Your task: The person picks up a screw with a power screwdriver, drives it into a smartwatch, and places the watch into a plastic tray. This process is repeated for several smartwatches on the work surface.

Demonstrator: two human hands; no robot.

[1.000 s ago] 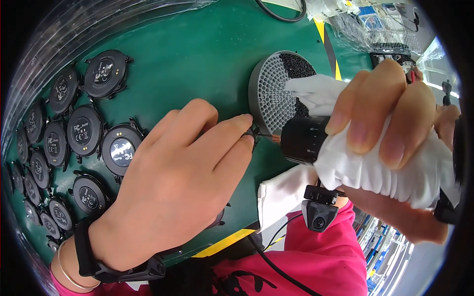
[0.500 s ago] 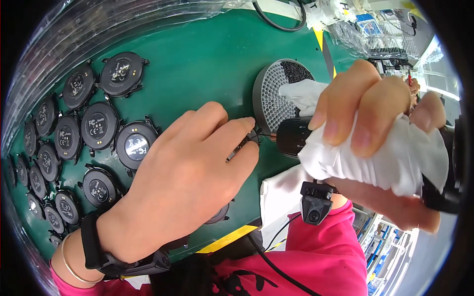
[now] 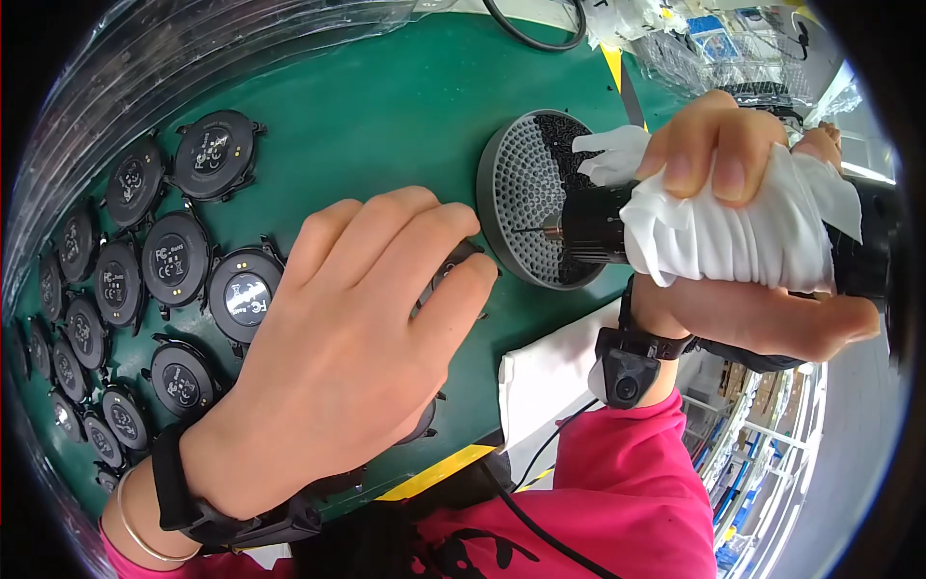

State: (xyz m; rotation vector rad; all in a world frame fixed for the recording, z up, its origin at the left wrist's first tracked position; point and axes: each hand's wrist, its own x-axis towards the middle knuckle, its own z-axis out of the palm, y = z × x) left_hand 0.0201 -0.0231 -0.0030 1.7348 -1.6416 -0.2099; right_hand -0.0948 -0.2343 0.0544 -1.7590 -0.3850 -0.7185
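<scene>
My left hand (image 3: 362,328) is closed round the rim of a black watch case (image 3: 457,259) on the green bench, its palm hiding most of the case. In my right hand (image 3: 725,154) is a black electric screwdriver (image 3: 593,227), its body wrapped in white cloth (image 3: 733,236). The screwdriver lies nearly level, with its thin bit pointing left over a round grey screw tray (image 3: 489,188). Small black screws (image 3: 558,135) crowd the tray's far right side, while rows of holes show on the rest. Whether a screw sits on the bit tip is too small to tell.
Several round black watch cases (image 3: 176,259) lie back up in rows on the left. Clear plastic sheeting (image 3: 217,58) edges the bench's far left. A folded white cloth (image 3: 540,381) hangs by the near edge, beside yellow-black tape (image 3: 439,471). A black cable (image 3: 540,43) loops at the back.
The screwdriver has moved away from the watch case, and its bit is now over the screw tray. My left hand stays on the case, its fingers shifted slightly left.
</scene>
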